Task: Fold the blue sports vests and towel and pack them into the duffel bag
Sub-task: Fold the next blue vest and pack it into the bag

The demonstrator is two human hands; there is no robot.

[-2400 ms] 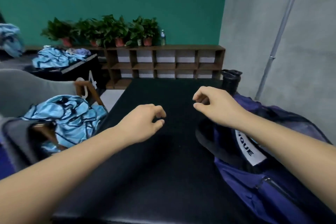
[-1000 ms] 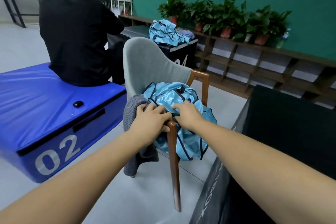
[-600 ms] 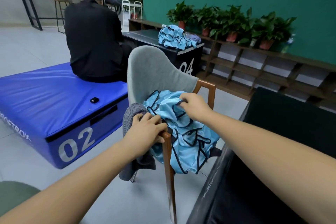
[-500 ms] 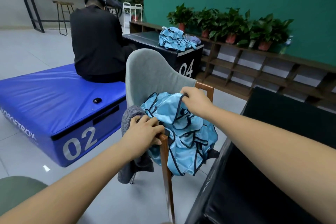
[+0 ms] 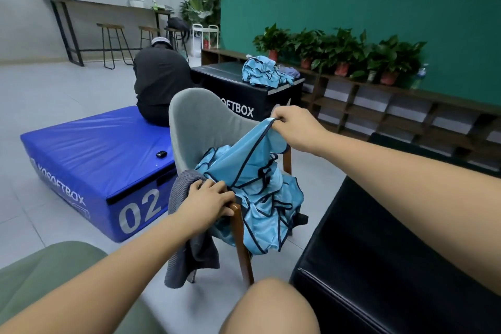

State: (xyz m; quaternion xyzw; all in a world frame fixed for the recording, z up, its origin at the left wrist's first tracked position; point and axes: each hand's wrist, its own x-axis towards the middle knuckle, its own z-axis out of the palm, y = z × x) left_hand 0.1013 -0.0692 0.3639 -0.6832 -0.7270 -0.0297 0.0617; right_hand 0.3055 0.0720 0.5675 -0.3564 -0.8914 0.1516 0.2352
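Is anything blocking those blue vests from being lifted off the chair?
Nothing visible. The right hand already pinches a vest edge, lifted clear above the chair; the left hand rests on the armrest beside the pile.

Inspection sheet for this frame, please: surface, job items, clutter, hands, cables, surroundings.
Surface: black padded box at right, bare where visible.
Job's things: blue vests heaped on grey chair; grey towel draped over its arm; duffel bag not in view.
Clutter: more blue vests on far black box.
Hands: right hand pinches a vest edge, lifted; left hand rests on the chair arm.
Cables: nothing seen.
Surroundings: seated person on blue box; potted plants on shelf.
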